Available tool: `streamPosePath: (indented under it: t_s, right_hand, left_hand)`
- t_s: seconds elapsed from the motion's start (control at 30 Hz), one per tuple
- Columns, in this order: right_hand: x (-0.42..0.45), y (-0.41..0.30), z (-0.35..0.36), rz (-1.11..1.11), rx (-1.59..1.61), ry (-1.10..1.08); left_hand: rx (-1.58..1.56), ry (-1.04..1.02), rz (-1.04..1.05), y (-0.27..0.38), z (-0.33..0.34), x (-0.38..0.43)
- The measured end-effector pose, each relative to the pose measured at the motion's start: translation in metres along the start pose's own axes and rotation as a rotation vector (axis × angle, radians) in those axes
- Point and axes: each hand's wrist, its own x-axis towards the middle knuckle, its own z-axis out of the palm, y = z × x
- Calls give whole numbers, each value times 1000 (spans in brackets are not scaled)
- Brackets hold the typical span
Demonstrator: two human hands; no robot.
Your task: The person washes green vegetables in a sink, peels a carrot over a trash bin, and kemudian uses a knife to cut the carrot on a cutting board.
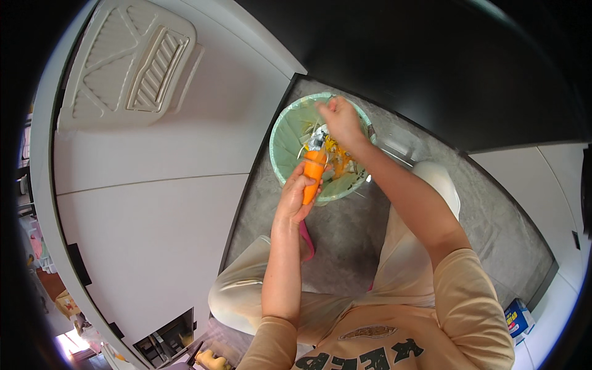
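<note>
My left hand (292, 194) grips a smooth orange tapered thing (314, 171), which looks like a carrot. A pale thin strip crosses its upper part. Below both hands stands a round waste bin (283, 162) lined with a light green bag. My right hand (342, 119) is over the bin's far side, its fingers drawn together and blurred. Whether they pinch something is not clear. Inside the bin lie orange and yellow scraps (341, 159) and a crumpled silvery piece (318, 138), partly hidden by my hands.
The bin stands on a grey stone-look floor (344, 240) between my bent legs. White cabinet fronts (152, 231) rise on the left, with a beige ribbed plastic panel (111, 69) above. A black surface (416, 69) borders the far side. A blue box (518, 319) sits at lower right.
</note>
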Motion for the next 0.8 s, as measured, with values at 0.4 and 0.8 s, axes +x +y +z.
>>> streamPosePath:
  t_s: [0.4,0.8]
  right_hand:
    - [27,3,-16,108,22,74]
    - [32,-9,-26,-18,-169,140]
  left_hand:
    - [-20,14,-16,4,-3,-5]
    - [-40,42,24,7,1,-10]
